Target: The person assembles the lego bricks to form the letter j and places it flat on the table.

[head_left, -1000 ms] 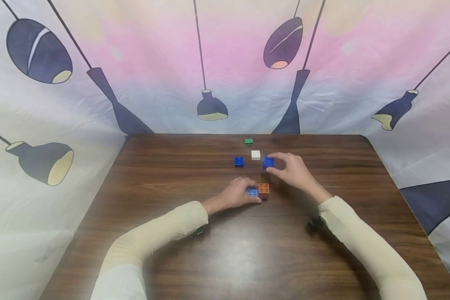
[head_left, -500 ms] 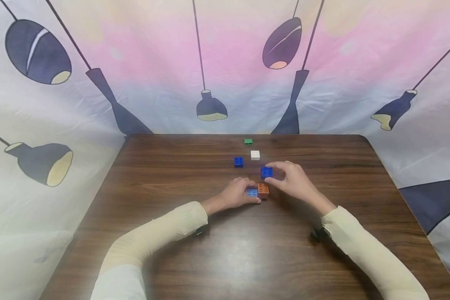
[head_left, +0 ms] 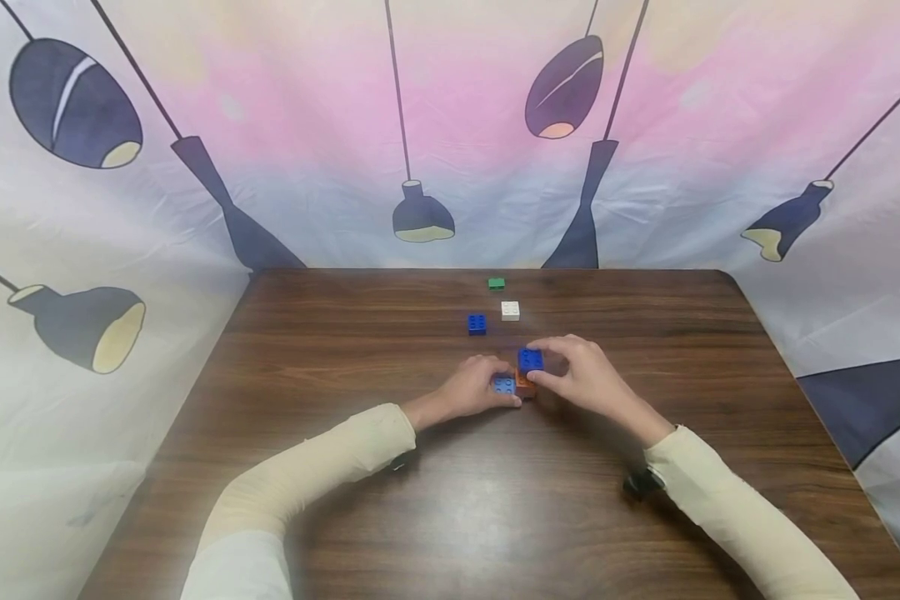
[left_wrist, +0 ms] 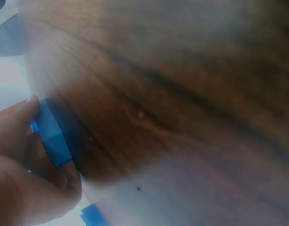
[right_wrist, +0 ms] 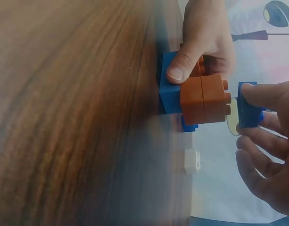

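Note:
My left hand (head_left: 467, 388) grips a light blue toy building brick (head_left: 504, 385) low at the table, its thumb on the brick's near side in the right wrist view. Orange bricks (right_wrist: 203, 100) are stacked on this blue base, studs facing up, with more orange visible behind. Between thumb and fingers, my right hand (head_left: 588, 372) pinches a dark blue brick (head_left: 530, 359). That brick hovers over the orange stack, and a small gap separates them in the right wrist view. In the left wrist view the left hand (left_wrist: 31, 174) holds the blue base brick (left_wrist: 52, 134).
Beyond the hands on the wooden table (head_left: 487, 500) lie another dark blue brick (head_left: 477, 324), a white brick (head_left: 510, 311) and a green brick (head_left: 497, 284). A cloth printed with lamps (head_left: 423, 217) hangs behind the table's far edge.
My right hand has carried the dark blue brick from beside the white brick toward me, to above the orange stack. The left hand has kept its hold in place.

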A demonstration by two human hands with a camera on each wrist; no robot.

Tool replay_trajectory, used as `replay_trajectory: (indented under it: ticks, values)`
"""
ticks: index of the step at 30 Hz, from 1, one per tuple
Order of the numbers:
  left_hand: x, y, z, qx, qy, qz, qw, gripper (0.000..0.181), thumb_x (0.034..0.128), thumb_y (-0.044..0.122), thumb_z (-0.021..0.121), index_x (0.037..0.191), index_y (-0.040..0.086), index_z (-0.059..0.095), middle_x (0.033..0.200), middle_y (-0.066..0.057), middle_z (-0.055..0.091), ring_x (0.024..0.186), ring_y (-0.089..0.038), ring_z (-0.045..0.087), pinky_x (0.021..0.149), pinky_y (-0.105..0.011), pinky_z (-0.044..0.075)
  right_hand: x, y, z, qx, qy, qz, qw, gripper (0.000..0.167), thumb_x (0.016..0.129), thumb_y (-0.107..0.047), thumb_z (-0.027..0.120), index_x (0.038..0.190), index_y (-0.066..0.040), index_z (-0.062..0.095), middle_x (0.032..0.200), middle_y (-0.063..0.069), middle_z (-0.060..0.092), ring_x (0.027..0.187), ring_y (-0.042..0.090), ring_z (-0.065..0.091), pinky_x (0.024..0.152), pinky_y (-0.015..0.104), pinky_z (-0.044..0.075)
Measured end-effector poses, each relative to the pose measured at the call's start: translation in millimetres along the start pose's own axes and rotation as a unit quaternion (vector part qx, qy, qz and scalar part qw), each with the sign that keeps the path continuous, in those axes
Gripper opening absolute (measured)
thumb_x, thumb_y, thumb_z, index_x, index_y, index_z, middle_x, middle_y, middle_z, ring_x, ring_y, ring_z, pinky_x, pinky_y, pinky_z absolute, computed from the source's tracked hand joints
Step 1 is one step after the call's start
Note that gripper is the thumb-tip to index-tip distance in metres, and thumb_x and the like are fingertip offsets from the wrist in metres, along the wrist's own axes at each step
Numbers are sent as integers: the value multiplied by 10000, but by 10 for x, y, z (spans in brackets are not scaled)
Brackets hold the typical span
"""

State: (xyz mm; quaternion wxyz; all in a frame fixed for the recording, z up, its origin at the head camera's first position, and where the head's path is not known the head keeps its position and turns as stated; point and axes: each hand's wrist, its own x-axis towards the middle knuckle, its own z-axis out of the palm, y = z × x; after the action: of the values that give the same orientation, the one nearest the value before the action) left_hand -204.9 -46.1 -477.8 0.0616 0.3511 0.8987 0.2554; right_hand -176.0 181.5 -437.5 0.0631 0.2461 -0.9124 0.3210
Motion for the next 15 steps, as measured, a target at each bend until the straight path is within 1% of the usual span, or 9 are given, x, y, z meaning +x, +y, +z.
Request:
replay_trajectory:
  ticks: [10,15]
  values:
    - [-2,4,-2,-42,-8,9,10000,436,862,409,822,1164,105,742,940,33,706,799,-84,562,740,-258,434,-54,-11,48,5,-82,118,9999,401,880,-266,828,1235,-115,723,1160,62,741,1029,225,668,813,441,567]
    - [-3,8,0,22,-24,-35,10000,462,855,422,825,1176,100,740,927,32,698,783,-86,555,727,-254,427,-65,-18,58,42,-127,105,9999,396,883,-264,825,1236,-116,722,1170,58,742,1022,218,667,825,448,569]
